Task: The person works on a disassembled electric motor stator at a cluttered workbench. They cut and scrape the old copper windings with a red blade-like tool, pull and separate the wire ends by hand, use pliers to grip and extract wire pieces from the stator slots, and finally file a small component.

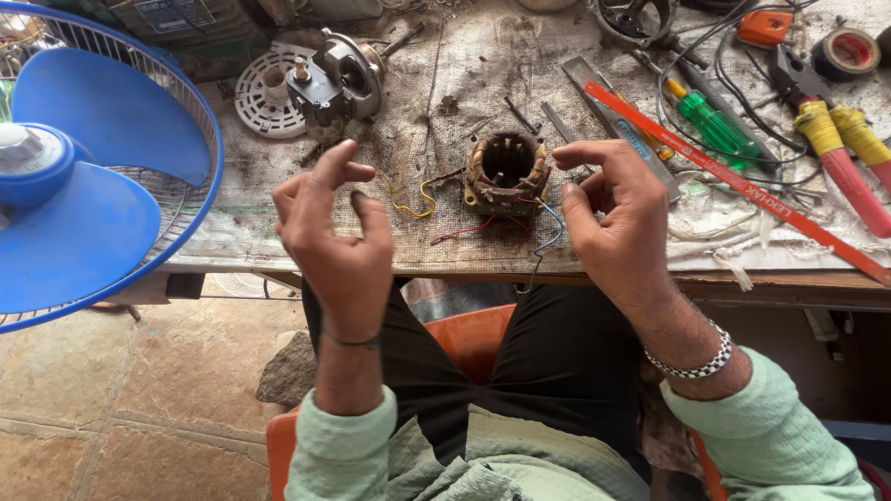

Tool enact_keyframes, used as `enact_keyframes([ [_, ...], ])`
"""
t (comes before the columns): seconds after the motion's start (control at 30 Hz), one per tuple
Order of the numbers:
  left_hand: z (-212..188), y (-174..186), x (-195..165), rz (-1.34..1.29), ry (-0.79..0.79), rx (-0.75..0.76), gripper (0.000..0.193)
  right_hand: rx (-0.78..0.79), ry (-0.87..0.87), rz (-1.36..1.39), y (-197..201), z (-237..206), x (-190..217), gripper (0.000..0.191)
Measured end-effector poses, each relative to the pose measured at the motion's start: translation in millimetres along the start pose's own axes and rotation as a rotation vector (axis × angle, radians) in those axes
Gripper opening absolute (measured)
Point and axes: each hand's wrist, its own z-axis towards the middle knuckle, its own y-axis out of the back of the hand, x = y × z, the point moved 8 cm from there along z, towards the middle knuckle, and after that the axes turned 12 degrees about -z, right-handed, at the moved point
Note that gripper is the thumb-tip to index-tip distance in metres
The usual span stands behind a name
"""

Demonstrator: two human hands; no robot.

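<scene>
A small motor stator [506, 172] with copper windings stands on the dirty workbench [278, 232], trailing yellow, red and blue wires [548, 243] toward the front edge. My left hand [334, 232] hovers just left of it, fingers curled and apart, holding nothing. My right hand [613, 218] hovers just right of it, its fingers also loosely curled and empty, close to the blue wire. Neither hand touches the stator.
A blue fan [93, 186] with its guard lies at the bench's left end. Behind the stator are a motor housing [334, 83] and a white round cover [264, 93]. A green screwdriver [715, 125], red blade [742, 181], yellow-handled pliers [845, 158] and tape roll [849, 51] lie to the right.
</scene>
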Motion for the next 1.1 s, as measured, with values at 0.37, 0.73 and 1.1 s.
enact_keyframes([
  [0.37, 9, -19, -17, 0.014, -0.110, 0.507, 0.073, 0.002, -0.108, 0.115, 3, -6, -16, 0.027],
  [0.73, 10, -25, -25, 0.050, -0.099, 0.549, 0.055, -0.213, -0.137, 0.378, 28, -14, -21, 0.023],
  [1.1, 43, -3, -16, 0.006, -0.032, 0.565, 0.051, -0.301, -0.087, 0.509, 44, -15, -22, 0.015],
])
